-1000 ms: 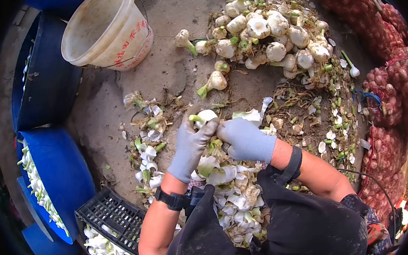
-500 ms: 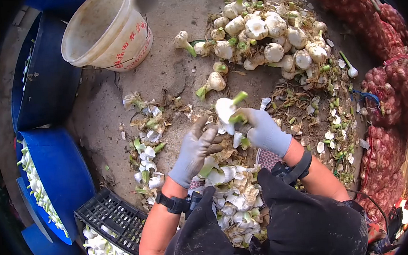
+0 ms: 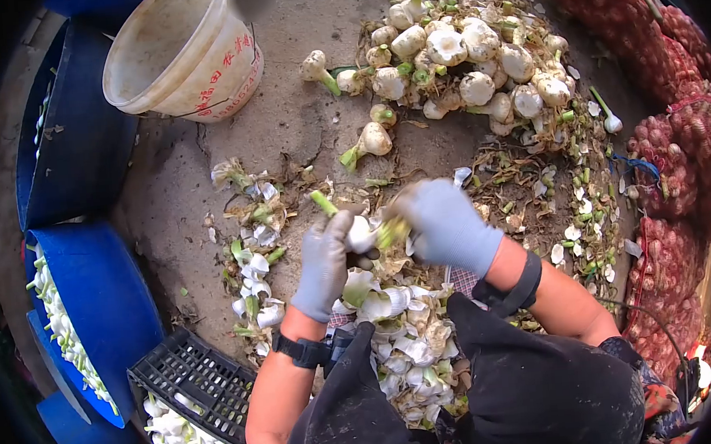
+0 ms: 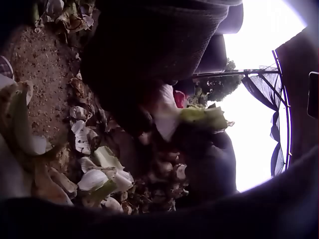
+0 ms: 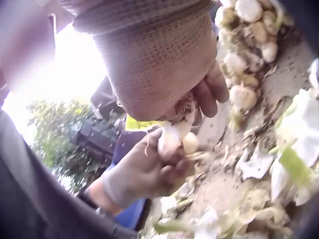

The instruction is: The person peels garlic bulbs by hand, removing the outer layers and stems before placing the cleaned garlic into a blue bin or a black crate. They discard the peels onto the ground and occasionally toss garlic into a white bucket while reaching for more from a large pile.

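My left hand, in a grey-white glove, grips a white garlic bulb whose short green stem points up and away. Close on its right, my gloved right hand pinches a strip of pale green outer skin, blurred by motion. Seen from the right wrist, the right hand's curled fingers sit right over the bulb, with the left hand beneath. The left wrist view is dark; a strip of white and green skin shows between the gloves.
Untrimmed garlic lies heaped on the ground ahead. Peelings pile up between the knees. At left stand a white bucket, blue tubs and a black crate holding cleaned garlic. Red mesh sacks line the right side.
Half a second ago the right hand held the bulb up, the left fingers loose beside it. Now the left hand grips the bulb, lower and further left, and the right hand pulls at its skin.
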Demonstrator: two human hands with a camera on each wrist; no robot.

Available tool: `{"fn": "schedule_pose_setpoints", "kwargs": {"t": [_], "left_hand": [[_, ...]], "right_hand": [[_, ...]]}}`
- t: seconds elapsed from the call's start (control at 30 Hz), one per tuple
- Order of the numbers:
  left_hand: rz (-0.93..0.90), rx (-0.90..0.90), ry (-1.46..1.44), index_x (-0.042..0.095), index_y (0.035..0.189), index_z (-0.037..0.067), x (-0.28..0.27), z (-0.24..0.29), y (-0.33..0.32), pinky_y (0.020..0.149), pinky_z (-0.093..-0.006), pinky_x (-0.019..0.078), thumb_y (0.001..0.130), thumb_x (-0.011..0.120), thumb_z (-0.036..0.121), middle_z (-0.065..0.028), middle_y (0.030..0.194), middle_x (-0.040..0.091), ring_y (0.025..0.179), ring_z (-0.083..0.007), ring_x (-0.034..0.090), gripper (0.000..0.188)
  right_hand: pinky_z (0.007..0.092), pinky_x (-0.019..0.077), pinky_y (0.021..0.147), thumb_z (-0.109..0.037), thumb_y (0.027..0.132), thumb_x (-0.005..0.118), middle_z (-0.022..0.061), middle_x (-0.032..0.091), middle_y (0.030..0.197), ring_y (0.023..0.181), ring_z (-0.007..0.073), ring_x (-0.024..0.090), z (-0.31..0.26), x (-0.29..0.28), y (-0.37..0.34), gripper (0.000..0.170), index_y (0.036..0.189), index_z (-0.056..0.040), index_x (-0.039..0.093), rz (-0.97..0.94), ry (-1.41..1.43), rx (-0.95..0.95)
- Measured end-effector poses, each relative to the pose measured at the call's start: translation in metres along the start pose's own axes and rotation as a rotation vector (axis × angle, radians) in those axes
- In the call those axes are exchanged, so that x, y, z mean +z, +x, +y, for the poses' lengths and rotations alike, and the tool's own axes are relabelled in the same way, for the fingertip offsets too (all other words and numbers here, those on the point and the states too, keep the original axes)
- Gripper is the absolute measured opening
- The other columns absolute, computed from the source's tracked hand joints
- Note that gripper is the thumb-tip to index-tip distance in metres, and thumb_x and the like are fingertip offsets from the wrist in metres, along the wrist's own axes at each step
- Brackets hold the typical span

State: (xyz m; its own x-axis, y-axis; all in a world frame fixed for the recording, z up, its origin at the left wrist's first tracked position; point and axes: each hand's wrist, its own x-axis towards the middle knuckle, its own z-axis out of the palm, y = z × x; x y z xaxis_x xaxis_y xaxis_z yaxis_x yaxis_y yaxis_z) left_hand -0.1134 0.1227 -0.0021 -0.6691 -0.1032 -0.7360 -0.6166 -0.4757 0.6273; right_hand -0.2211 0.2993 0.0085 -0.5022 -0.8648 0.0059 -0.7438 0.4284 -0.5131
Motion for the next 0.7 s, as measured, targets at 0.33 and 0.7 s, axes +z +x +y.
{"fn": "schedule_pose_setpoints", "kwargs": {"t": [0.33, 0.7], "left_hand": [[0.007, 0.396, -0.934, 0.054, 0.12, 0.003, -0.074, 0.06, -0.015, 0.091, -0.0417, 0.0502, 0.095, 0.05, 0.032, -0.0174, 0.112, 0.059, 0.101, -0.0308, 0.06, 0.038], [-0.013, 0.629, 0.134, 0.055, 0.123, 0.003, -0.063, 0.131, -0.016, 0.091, -0.031, 0.0509, 0.096, 0.052, 0.038, -0.0113, 0.111, 0.063, 0.103, -0.0193, 0.061, 0.044]], "right_hand": [[0.0414, 0.0512, 0.062, -0.019, 0.077, 0.063, 0.0127, 0.064, 0.075, 0.073, 0.0318, 0.066, 0.021, 0.003, -0.059, 0.027, 0.103, -0.0154, 0.063, -0.696, -0.121, 0.147], [0.0408, 0.0484, 0.073, -0.016, 0.079, 0.061, 0.0106, 0.064, 0.094, 0.088, 0.0288, 0.062, 0.018, 0.04, 0.107, 0.032, 0.111, -0.0129, 0.062, -0.142, -0.439, -0.038]]}}
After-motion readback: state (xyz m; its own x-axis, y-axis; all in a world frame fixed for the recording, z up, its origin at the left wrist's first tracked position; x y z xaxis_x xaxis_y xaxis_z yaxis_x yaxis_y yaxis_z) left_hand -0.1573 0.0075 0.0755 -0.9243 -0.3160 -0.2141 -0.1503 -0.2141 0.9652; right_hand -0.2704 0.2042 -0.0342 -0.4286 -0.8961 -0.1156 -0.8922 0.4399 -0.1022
